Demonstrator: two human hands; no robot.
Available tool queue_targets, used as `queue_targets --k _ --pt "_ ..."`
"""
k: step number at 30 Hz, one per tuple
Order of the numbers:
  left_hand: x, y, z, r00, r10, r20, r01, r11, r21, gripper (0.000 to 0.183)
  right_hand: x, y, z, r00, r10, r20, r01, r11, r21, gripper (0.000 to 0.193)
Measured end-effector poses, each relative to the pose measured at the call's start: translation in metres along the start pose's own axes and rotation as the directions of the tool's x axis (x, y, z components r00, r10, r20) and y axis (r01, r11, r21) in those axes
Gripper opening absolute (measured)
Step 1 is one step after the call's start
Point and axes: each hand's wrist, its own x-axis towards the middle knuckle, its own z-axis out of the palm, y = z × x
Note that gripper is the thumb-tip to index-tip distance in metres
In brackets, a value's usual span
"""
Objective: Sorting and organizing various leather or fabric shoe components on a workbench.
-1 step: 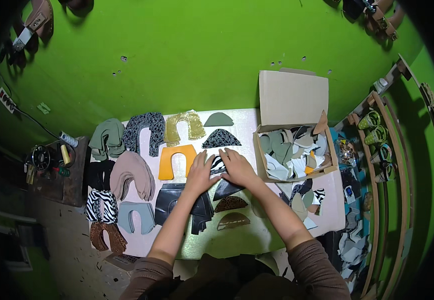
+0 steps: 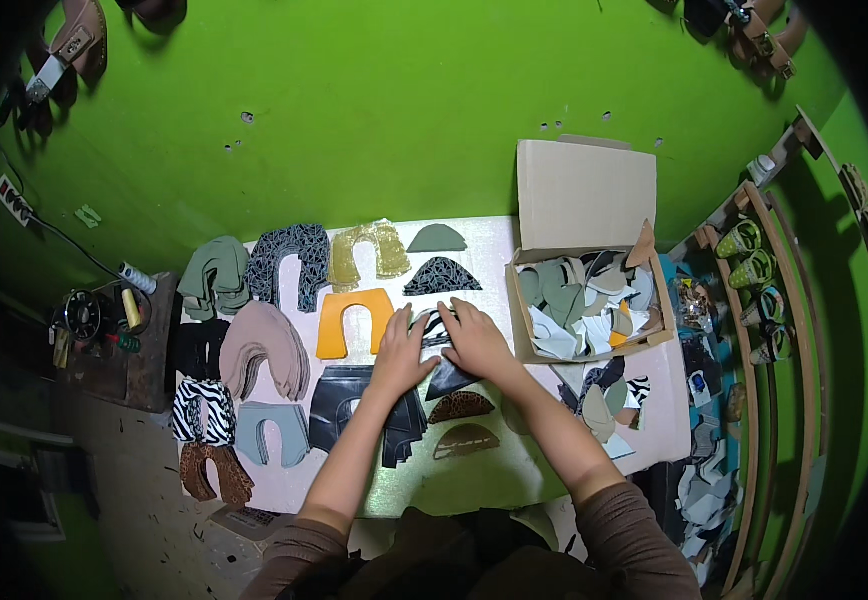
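A zebra-print half-moon piece (image 2: 437, 327) lies on the table between my two hands. My left hand (image 2: 399, 352) rests at its left side and my right hand (image 2: 479, 343) at its right, fingers stretched out over its edges and partly hiding it. Beyond them lie a black half-moon piece with grey lines (image 2: 443, 278) and a green one (image 2: 438, 238). Nearer to me are a plain black piece (image 2: 451, 378), partly under my right hand, a leopard-print one (image 2: 461, 406) and a brown one (image 2: 466, 441). A yellow U-shaped piece (image 2: 330, 335) is left of my left hand.
Stacks of U-shaped pieces fill the table's left, among them pink ones (image 2: 264, 340) and black ones (image 2: 334, 405). At right stands an open cardboard box (image 2: 589, 195) of scraps, with loose scraps (image 2: 599, 412) before it. A wooden rack (image 2: 749, 420) holds green sandals.
My left hand has shifted slightly left, and its thumb has drawn away from my right thumb. My right hand has barely moved. More of the zebra-print piece shows between them.
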Motion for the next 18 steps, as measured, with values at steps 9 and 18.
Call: queue_targets --k 9,18 --pt "-0.088 0.082 0.046 0.991 -0.013 -0.133 0.008 0.999 -0.038 0.056 -0.113 -0.027 0.003 0.992 -0.099 -0.076 0.114 0.966 0.233 0.051" --pt "-0.105 0.151 0.111 0.998 -0.042 0.056 0.048 0.993 -0.11 0.058 -0.201 0.039 -0.017 1.0 -0.015 0.006 0.015 0.991 0.131 0.046"
